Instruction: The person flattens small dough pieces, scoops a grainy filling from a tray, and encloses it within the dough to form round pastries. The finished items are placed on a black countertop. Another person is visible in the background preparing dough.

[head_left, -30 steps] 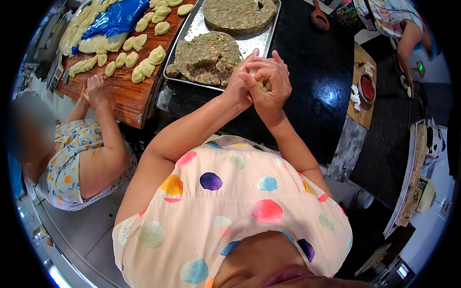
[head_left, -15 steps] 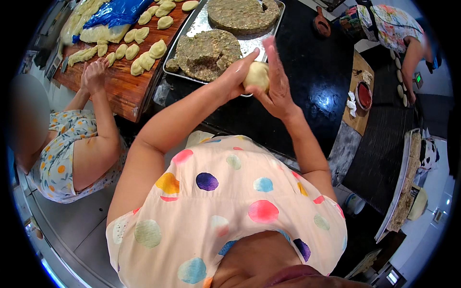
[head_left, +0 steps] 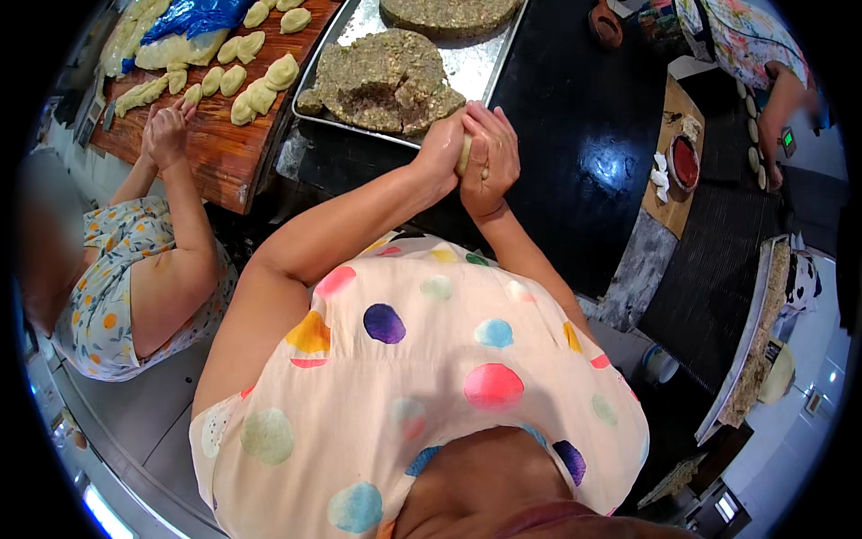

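Observation:
Both my hands are wrapped round a pale ball of dough [head_left: 464,156], just off the near edge of a metal tray [head_left: 467,56]. My left hand [head_left: 440,154] cups it from the left. My right hand [head_left: 493,154] closes over it from the right, fingers bent, so only a strip of dough shows. On the tray, right beyond my hands, sits a broken mound of coarse, greenish-brown filling [head_left: 373,76]. Behind it lies a thick round slab of the same filling [head_left: 449,13].
To the left, a co-worker's clasped hands [head_left: 167,133] are at a wooden board [head_left: 215,166] with several dough pieces [head_left: 256,99] and a blue plastic sheet [head_left: 199,16]. A black worktop [head_left: 557,171] extends right. Another person [head_left: 750,45] works at the far right beside a red bowl [head_left: 684,163].
My right hand's fingers, stretched out before, have bent down over the dough ball, hiding most of it. Both hands have drawn together. The view has shifted slightly.

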Action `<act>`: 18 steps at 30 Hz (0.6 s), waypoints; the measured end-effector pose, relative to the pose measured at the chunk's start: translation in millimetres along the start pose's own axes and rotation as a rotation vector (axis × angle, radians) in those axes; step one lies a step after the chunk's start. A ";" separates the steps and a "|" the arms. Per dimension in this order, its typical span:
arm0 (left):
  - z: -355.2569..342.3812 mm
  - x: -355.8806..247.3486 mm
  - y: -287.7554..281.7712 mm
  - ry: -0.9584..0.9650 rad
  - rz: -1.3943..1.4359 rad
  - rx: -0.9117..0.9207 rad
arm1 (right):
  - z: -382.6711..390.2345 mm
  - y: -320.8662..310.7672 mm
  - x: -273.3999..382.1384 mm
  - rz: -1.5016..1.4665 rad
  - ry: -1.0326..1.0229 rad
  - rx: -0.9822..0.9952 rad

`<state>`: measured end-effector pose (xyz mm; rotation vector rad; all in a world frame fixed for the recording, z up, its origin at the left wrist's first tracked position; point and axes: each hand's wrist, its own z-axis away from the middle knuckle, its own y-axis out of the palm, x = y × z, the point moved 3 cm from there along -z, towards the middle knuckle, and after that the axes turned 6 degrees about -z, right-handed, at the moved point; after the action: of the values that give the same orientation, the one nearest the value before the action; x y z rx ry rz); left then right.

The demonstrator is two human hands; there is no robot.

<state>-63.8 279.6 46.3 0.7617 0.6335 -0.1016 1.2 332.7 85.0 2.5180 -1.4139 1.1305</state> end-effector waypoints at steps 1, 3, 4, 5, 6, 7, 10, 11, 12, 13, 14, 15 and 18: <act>-2.6 -1.5 0.0 0.007 -0.051 0.008 | -2.4 -3.3 -0.2 0.003 0.001 0.025; -7.9 -11.3 0.1 -0.124 -0.067 0.127 | -15.7 -17.4 2.6 -0.077 0.073 0.143; -3.3 -20.6 4.1 -0.193 -0.074 0.189 | -21.6 -21.5 6.8 -0.114 0.112 0.201; 0.2 -32.7 9.0 -0.280 -0.190 0.234 | -27.1 -22.7 8.2 -0.381 0.264 0.121; 6.1 -39.8 14.2 -0.339 -0.266 0.278 | -29.7 -24.7 6.1 -0.323 0.240 0.191; 0.5 -36.9 12.5 -0.375 -0.289 0.333 | -33.0 -29.6 -0.3 -0.264 0.214 0.261; -1.2 -42.0 16.7 -0.390 -0.126 0.457 | -25.6 -28.5 -18.8 -0.276 0.324 0.158; 1.5 -45.2 19.0 -0.378 -0.032 0.488 | -20.2 -27.8 -20.8 -0.251 0.370 0.060; 0.6 -38.9 16.7 -0.334 0.078 0.434 | -14.7 -24.8 -19.9 -0.232 0.418 -0.028; -4.6 -20.3 15.4 -0.286 0.196 0.376 | -8.8 -20.7 -17.3 -0.093 0.383 -0.002; -12.5 -4.5 9.4 -0.223 0.305 0.302 | -7.4 -16.1 -13.1 -0.010 0.304 0.065; -26.5 12.9 0.8 -0.180 0.286 0.240 | -6.6 -13.6 -9.5 0.056 0.225 0.126; -29.6 17.9 -3.3 -0.258 0.004 0.160 | -5.1 -20.2 -5.8 0.156 0.138 0.153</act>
<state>-65.1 299.5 17.8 0.8874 0.3814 -0.2457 11.6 350.5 91.3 2.4037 -1.5656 1.4609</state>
